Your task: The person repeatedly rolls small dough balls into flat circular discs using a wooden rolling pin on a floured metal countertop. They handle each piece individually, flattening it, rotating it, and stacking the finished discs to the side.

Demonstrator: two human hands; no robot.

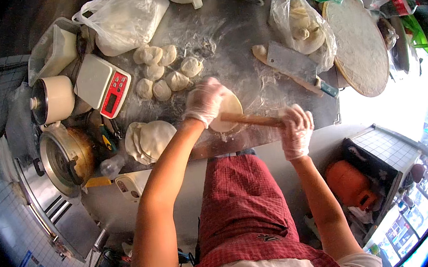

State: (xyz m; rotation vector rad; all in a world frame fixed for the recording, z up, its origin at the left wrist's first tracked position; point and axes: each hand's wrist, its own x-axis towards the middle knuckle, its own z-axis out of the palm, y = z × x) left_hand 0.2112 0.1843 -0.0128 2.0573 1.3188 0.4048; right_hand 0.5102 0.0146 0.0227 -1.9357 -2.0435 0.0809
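Both my hands wear thin clear gloves. My left hand (pixel 205 99) grips the upper left edge of a flat round of dough (pixel 231 107) on the floured metal worktop. In my right hand (pixel 296 130) is the right end of a wooden rolling pin (pixel 252 119), whose other end lies over the dough's lower part. Beyond my left hand, several small flattened dough pieces (pixel 159 70) lie in a loose group. A stack of thin dough rounds (pixel 155 138) sits left of my left forearm, by the worktop's near edge.
At left are a digital kitchen scale (pixel 103 84), a cream pot (pixel 57 99), a metal pot (pixel 68 158) and a flour bag (pixel 127 16). A cleaver (pixel 292 59) rests on a dough strip (pixel 286 75) at right, near bagged dough (pixel 303 28) and a round board (pixel 358 46).
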